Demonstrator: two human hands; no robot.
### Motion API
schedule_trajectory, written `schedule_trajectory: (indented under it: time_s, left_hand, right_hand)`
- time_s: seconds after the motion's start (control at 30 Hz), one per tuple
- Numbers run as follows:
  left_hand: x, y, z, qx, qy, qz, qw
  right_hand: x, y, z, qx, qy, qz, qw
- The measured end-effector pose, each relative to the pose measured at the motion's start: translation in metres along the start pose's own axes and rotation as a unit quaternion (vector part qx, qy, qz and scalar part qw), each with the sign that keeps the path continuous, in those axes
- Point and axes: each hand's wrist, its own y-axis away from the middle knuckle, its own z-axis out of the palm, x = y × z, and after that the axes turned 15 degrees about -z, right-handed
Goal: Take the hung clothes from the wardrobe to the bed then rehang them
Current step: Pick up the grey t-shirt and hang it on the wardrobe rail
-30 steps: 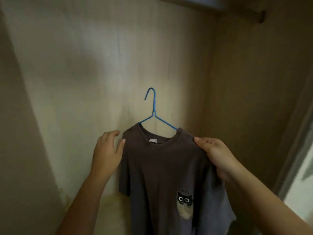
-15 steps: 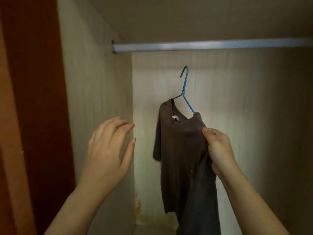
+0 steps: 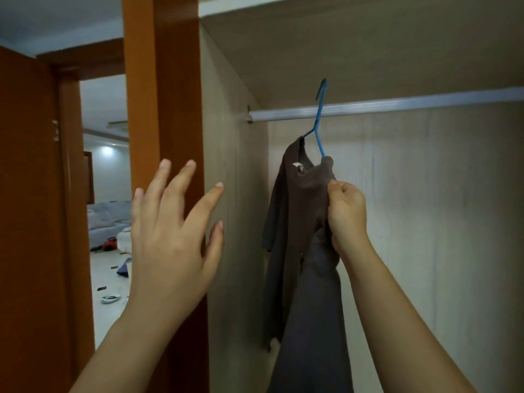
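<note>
My left grip (image 3: 170, 236) is spread wide in the air, fingers apart and holding nothing, just in front of the orange-brown wooden wardrobe post (image 3: 164, 80). My right grip (image 3: 347, 214) pinches a bunched shoulder of the dark brown cotton T-shirt (image 3: 292, 222). The shirt hangs from the thin blue wire hanger (image 3: 320, 117) up inside the wardrobe, near its left end.

What worries me is that I hold cloth, not wire. The shirt is gathered toward my right grip, so a tug could pull it off one arm of the hanger, and the hanger could tip or twist as I lift. Its hook rises above the silver metal rail (image 3: 411, 104) and its neck crosses the rail's line. I cannot tell whether the hook is over the rail or only in front of it. If I let go on a guess, hanger and shirt may both drop to the wardrobe floor. With my left grip idle, nothing steadies the hook.

For room, the open orange-brown wooden door (image 3: 28, 208) and the doorway on the far left leave a free way out to the room beyond. The post and the pale wood-grain side wall (image 3: 232, 165) stand close by the shirt's left sleeve, so there is little slack there. The wardrobe's ceiling sits not far above the hook. To the right of my right grip the rail runs bare to the edge of view, so sliding rightward looks easiest.
</note>
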Motion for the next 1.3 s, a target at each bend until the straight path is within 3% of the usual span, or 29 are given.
schedule_trajectory:
  time_s: [0.4, 0.73, 1.1, 1.3]
  left_hand:
    - [-0.037, 0.01, 0.011, 0.005, -0.032, -0.035, 0.999]
    - [-0.045, 0.02, 0.016, 0.021, -0.024, -0.037, 0.999]
    - [-0.048, 0.055, 0.01, -0.012, -0.025, -0.061, 0.998]
    - [-0.062, 0.107, 0.005, -0.072, -0.036, -0.1, 0.992]
  right_hand:
    - [0.04, -0.017, 0.044, -0.025, 0.083, 0.015, 0.996]
    - [0.054, -0.01, 0.035, -0.113, 0.155, -0.02, 0.981]
    - [0.067, 0.089, -0.002, -0.157, 0.238, -0.061, 0.957]
    - [0.092, 0.179, -0.036, -0.202, 0.287, -0.015, 0.936]
